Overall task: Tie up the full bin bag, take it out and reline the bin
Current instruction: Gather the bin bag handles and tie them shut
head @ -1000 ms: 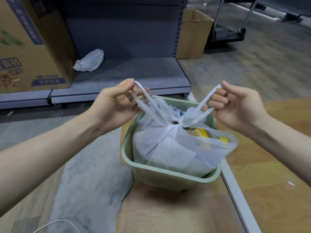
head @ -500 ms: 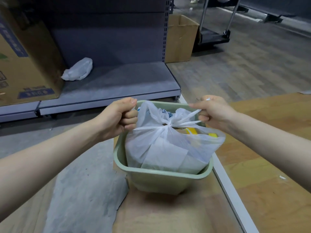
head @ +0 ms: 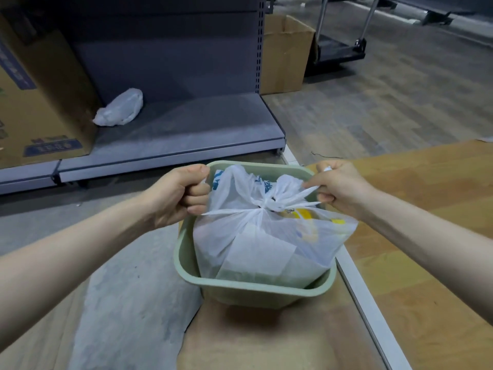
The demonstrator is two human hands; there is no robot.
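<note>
A pale green bin (head: 240, 291) is standing on the floor in the near middle, with a full white bin bag (head: 266, 241) sitting inside it. The left hand (head: 178, 193) is gripping one twisted bag handle at the bin's left rim, fingers curled tight round it. The right hand (head: 337, 186) is pinching the other handle at the right rim. Both strands are running taut to a knot (head: 264, 202) between the hands. Farther left, a crumpled white bag (head: 118, 108) is lying on a grey shelf (head: 186, 134) beside a cardboard box (head: 40, 102).
</note>
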